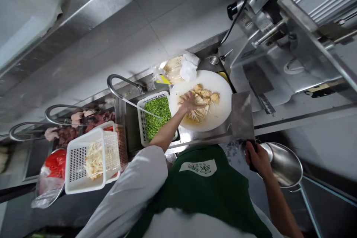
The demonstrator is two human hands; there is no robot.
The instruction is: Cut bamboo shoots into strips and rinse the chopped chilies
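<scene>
A round white cutting board [178, 89] lies on the steel counter. On it are loose pale enoki mushroom strands [196, 116] and several cut-off brownish enoki root ends [205, 93]. My left hand [189, 101] rests over the enoki at the board's left half, fingers spread. My right hand [258, 156] is wrapped round the dark handle of a cleaver [242, 113], whose broad blade lies beside the board's right edge. Behind the board sits a plastic bag of enoki [173, 68] with a crumpled white piece [190, 65] on it.
Left of the board, a white basket of chopped greens [156, 115] stands in the sink under a curved tap [122, 77]. Farther left are a basket holding enoki [71, 163], red food in a bag [55, 161] and meat [65, 135]. A slicing machine [290, 41] and steel pot [287, 163] are to the right.
</scene>
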